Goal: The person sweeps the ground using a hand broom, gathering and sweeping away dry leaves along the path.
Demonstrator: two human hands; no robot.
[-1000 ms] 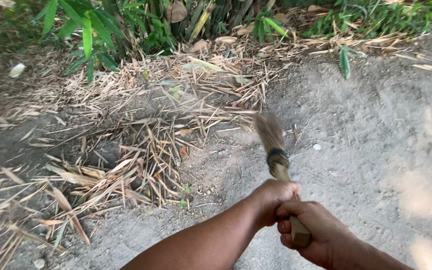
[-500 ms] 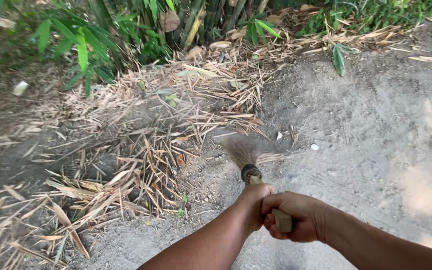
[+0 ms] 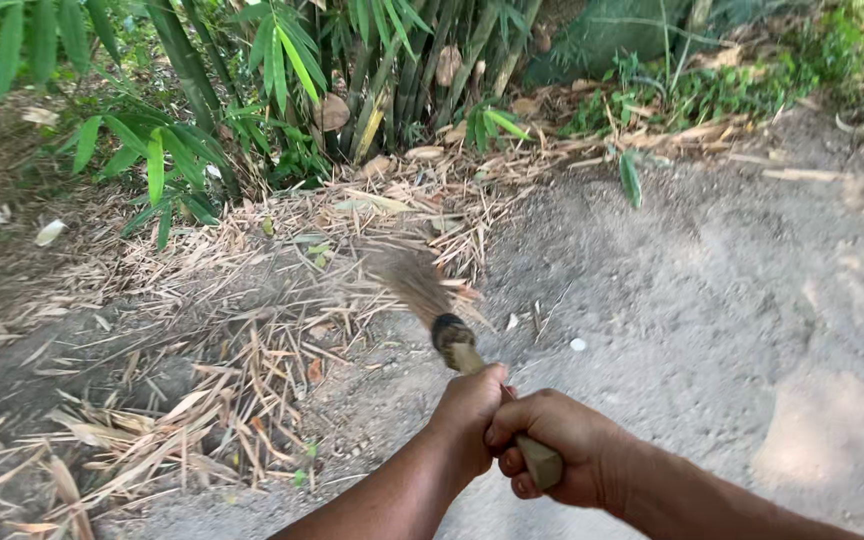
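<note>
Grip: left hand (image 3: 467,410) and right hand (image 3: 552,450) clamped on short straw-bristled hand broom (image 3: 452,335), frame centre.
Advice: bristles best kept low against dry bamboo leaves (image 3: 212,400), lower left.

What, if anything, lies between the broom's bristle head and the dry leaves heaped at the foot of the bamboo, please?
Nothing visible does. The broom, gripped by the left hand and right hand, has its blurred bristles already over the dry leaves, which run unbroken to the bamboo.

Tan broom (image 3: 449,333) with black band, straw-brown dry leaves (image 3: 252,330), grey dirt ground (image 3: 712,310), green bamboo (image 3: 282,60)
</note>
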